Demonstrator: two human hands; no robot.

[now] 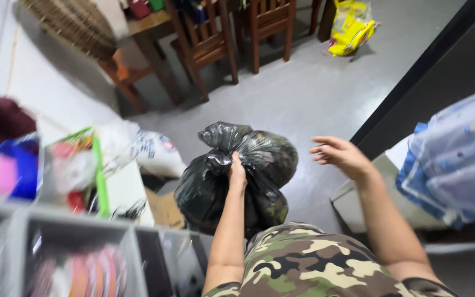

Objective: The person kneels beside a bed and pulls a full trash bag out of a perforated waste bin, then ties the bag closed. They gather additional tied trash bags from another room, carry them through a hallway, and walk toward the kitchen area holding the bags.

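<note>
Left hand (237, 168) is gripping a full black rubbish bag (237, 181) at its gathered neck, fingers wrapped tight around the twisted plastic just under the knot. The bag is hanging clear of the grey floor (314, 93), in front of the person's body, between the shelf unit (78, 247) at the left and the dark wall edge (430, 71) at the right.

Right hand (342, 157) is hovering beside the bag, apart from it, fingers spread wide and holding nothing.

The bag is bulging and rounded, with the film pulled taut over lumps inside; judging by that, it is probably moderately heavy, and the contents are soft and shifting rather than stiff. The plastic is looking thin, glossy and slippery, so the bunched neck is the sound place to hold, with a second palm under the belly if it sags. Sharp contents could be tearing the film; the view is too blurred to say what is inside.

Around: a white sack (155, 151) is lying by the shelf's far corner, wooden chairs (232, 33) are standing at the far edge of the floor, a yellow bag (350, 27) is lying beyond them, and a bluish wrapped bundle (457, 159) is sitting at the right.
</note>
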